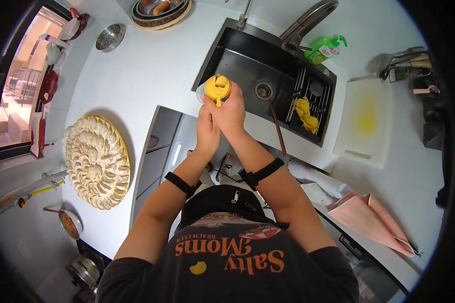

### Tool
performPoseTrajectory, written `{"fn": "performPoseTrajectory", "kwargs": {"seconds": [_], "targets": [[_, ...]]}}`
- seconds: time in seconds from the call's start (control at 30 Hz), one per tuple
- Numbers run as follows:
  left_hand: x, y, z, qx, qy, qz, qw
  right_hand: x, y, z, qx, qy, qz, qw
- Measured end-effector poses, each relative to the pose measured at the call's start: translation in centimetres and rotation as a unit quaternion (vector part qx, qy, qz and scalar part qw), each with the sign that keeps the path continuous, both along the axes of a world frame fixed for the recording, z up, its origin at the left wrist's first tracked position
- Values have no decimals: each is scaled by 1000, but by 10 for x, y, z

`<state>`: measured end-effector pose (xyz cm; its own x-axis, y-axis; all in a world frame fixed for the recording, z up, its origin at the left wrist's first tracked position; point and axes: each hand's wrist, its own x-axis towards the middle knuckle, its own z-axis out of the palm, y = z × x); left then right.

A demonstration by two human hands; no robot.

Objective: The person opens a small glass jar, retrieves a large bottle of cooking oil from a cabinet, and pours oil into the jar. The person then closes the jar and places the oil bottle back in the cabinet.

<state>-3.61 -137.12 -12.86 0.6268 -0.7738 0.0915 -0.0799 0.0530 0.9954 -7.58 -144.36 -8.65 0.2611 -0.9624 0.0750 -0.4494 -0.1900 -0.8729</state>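
Note:
A clear plastic container with a yellow flip-top lid (217,90) is held upright over the near left corner of the black sink (239,68). My right hand (231,110) wraps its right and near sides, with the thumb across the front under the lid. Just below and to the left, my left hand (208,127) is closed around the lower part of the container; its fingers are mostly hidden. The lid's near tab points toward me. What is inside the container cannot be made out.
A round tray of dumplings (98,163) stands left, near a bowl of filling (70,224). Chopsticks (277,128) overhang the sink's front edge. Beyond are a faucet (303,26), green soap bottle (322,50), yellow cloth (306,115), cutting board (364,121) and metal strainer (110,38).

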Motion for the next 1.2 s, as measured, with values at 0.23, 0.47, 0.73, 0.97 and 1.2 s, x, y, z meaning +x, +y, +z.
{"fn": "performPoseTrajectory", "kwargs": {"seconds": [0.23,0.47,0.73,0.97,1.2], "targets": [[52,26,28,59,-126,8,990,-8,-19,0,-10,-22,24,999],[81,-1,23,121,-353,-29,927,-17,-18,20,85,-83,133,984],[75,-16,26,101,-353,40,929,-19,-18,58,-109,8,108,988],[75,-21,41,61,-355,-9,933,-28,-35,78,4,11,137,991],[80,-23,56,53,-302,-117,945,-44,-40,97,-46,33,206,977]]}}
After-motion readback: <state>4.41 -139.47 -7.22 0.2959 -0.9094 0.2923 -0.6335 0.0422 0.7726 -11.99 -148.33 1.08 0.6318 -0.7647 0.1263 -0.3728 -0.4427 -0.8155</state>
